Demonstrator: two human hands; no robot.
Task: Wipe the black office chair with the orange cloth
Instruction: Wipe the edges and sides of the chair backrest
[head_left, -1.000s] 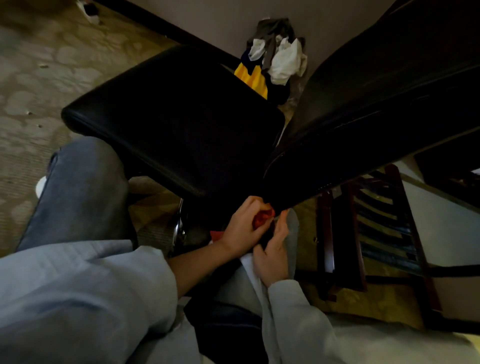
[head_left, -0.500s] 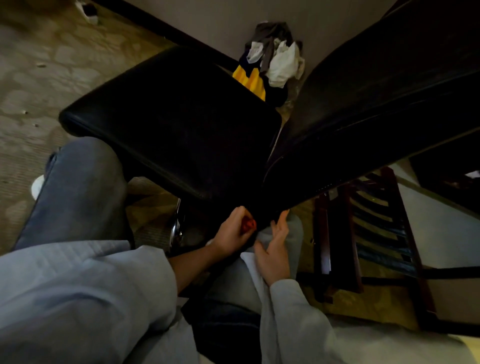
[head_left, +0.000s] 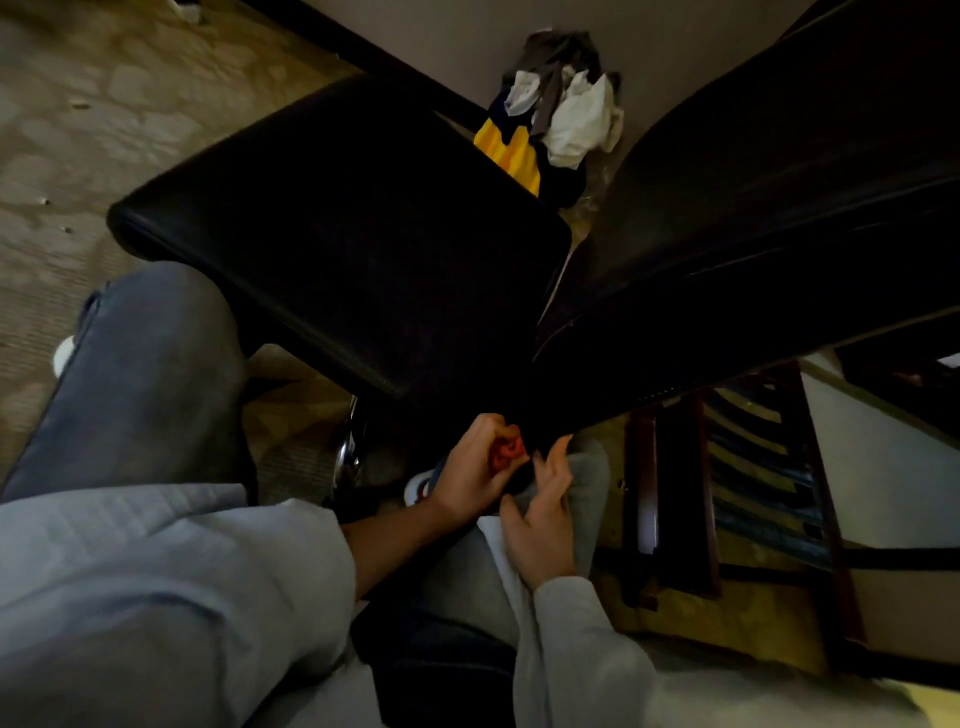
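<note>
Fingers (head_left: 484, 430) of the left hand (head_left: 475, 470) curl tightly round the orange cloth (head_left: 506, 453), wadded into a small soft ball with no clear long axis, pressed against the dark underside where the seat and back of the black office chair (head_left: 337, 234) meet. That forearm is bare, its grey sleeve (head_left: 208, 571) pushed up. Just beside it, the right hand (head_left: 540, 519) lies open, fingers nearly straight and slightly spread, tips reaching up to the lower edge of the back; whether they touch it is lost in shadow. The two hands are close together but apart. The chair's smooth, leather-like seat is a rounded slab running away to the upper left, while its padded back stretches to the upper right, forming a V whose point is at the hands. A knee in faded jeans (head_left: 145, 374) sits left of the seat on patterned carpet (head_left: 78, 104). A heap of clothes (head_left: 566, 119) lies by the wall, and a dark slatted wooden chair (head_left: 753, 467) stands to the right.
</note>
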